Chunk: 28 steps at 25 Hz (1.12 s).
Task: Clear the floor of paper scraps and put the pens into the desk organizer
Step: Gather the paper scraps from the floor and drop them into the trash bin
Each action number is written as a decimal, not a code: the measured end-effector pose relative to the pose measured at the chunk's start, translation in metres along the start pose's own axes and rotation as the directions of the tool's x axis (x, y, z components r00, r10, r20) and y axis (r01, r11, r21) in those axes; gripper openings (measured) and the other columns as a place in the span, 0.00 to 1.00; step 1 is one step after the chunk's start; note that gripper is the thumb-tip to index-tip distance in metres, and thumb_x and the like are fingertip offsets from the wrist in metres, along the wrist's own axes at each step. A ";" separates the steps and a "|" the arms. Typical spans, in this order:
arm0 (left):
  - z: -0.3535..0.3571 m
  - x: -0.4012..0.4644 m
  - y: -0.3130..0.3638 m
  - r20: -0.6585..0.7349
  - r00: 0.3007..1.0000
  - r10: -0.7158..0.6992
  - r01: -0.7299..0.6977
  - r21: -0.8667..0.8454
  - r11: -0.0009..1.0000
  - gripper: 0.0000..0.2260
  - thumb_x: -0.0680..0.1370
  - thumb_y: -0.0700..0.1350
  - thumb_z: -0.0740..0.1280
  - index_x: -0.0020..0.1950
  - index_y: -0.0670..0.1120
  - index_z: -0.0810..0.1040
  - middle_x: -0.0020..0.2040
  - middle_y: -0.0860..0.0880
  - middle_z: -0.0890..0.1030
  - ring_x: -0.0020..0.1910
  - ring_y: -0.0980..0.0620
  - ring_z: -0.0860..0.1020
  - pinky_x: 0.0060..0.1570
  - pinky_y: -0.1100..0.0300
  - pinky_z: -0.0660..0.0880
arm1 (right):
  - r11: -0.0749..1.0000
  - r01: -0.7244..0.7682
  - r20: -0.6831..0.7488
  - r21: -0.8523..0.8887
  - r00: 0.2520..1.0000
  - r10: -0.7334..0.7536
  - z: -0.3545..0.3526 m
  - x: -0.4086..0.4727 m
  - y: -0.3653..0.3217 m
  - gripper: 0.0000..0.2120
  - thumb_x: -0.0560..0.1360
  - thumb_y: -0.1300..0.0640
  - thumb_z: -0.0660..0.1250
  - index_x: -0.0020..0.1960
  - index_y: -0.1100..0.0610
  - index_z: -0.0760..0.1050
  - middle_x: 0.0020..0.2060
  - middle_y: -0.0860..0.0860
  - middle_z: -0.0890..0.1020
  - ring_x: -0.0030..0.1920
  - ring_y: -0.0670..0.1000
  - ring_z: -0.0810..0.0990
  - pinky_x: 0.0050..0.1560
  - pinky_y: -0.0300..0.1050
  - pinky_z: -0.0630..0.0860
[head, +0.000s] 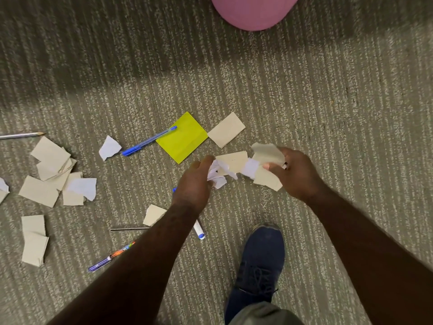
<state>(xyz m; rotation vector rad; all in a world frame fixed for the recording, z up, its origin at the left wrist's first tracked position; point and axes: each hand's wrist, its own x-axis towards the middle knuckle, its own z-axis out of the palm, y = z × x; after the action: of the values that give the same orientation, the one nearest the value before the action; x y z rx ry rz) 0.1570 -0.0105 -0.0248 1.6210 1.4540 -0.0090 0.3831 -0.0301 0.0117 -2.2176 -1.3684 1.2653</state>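
Paper this thin weighs nothing and crumples, so my left hand point(195, 178) bunches white scraps point(218, 175) while my right hand point(293, 171) pinches tan pieces point(267, 178) by their edges just above the carpet point(304, 102), more lying to my left.

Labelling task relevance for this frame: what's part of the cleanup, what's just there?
Job:
left hand gripping white scraps
right hand gripping tan scraps
tan pile
yellow note
blue pen
marker
pencil

Just there:
pink object
shoe
carpet
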 end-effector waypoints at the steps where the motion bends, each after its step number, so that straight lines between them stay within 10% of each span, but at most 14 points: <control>1: 0.000 0.002 0.001 0.010 1.000 0.013 -0.014 0.027 1.000 0.24 0.72 0.37 0.68 0.66 0.49 0.68 0.59 0.42 0.76 0.57 0.41 0.76 0.54 0.48 0.74 | 0.997 0.062 0.064 -0.056 0.996 -0.058 0.006 -0.001 -0.005 0.15 0.73 0.61 0.69 0.59 0.60 0.76 0.49 0.52 0.78 0.50 0.53 0.77 0.49 0.44 0.73; 11: -0.011 -0.008 -0.013 0.034 0.975 0.218 -0.220 0.222 0.950 0.15 0.77 0.34 0.56 0.63 0.36 0.71 0.66 0.47 0.71 0.59 0.51 0.73 0.44 0.78 0.65 | 0.864 0.216 0.111 -0.455 0.976 -0.186 0.061 0.016 -0.034 0.16 0.71 0.60 0.69 0.57 0.53 0.72 0.55 0.53 0.75 0.53 0.57 0.75 0.54 0.51 0.69; 14: -0.006 -0.005 -0.023 0.007 0.910 0.415 -0.405 0.225 0.886 0.19 0.70 0.32 0.59 0.57 0.41 0.79 0.66 0.48 0.76 0.54 0.45 0.78 0.52 0.65 0.72 | 0.946 0.060 0.016 -0.319 0.998 -0.058 0.050 0.010 -0.023 0.18 0.71 0.60 0.69 0.58 0.51 0.69 0.50 0.57 0.80 0.50 0.60 0.78 0.49 0.50 0.75; 18: -0.005 -0.006 -0.024 0.058 0.929 0.366 -0.368 0.261 0.893 0.14 0.65 0.30 0.65 0.47 0.44 0.80 0.50 0.45 0.82 0.41 0.41 0.76 0.38 0.52 0.74 | 0.982 0.022 -0.063 -0.190 0.997 -0.034 0.038 0.009 -0.020 0.26 0.70 0.62 0.70 0.61 0.44 0.64 0.50 0.55 0.79 0.49 0.57 0.77 0.47 0.49 0.75; 22: -0.011 -0.009 -0.027 0.013 0.952 0.307 -0.303 0.209 0.930 0.12 0.61 0.28 0.68 0.38 0.42 0.76 0.36 0.42 0.77 0.36 0.41 0.75 0.32 0.53 0.72 | 0.864 0.116 0.035 -0.491 0.993 -0.113 0.038 0.034 -0.050 0.39 0.72 0.61 0.69 0.73 0.41 0.51 0.56 0.57 0.79 0.55 0.61 0.74 0.54 0.55 0.71; 28: -0.047 -0.039 -0.042 -0.262 0.965 0.014 -0.071 -0.208 0.976 0.14 0.67 0.32 0.66 0.49 0.43 0.79 0.44 0.50 0.81 0.42 0.55 0.76 0.43 0.66 0.70 | 0.750 0.181 0.247 -0.637 0.969 -0.024 0.040 0.075 -0.078 0.37 0.67 0.61 0.71 0.69 0.49 0.55 0.54 0.60 0.80 0.54 0.63 0.77 0.55 0.56 0.74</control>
<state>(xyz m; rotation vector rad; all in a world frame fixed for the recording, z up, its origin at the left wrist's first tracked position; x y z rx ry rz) 0.0864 -0.0171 -0.0019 1.5142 1.5562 0.3870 0.3189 0.0641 -0.0067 -2.4010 -2.2899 1.1302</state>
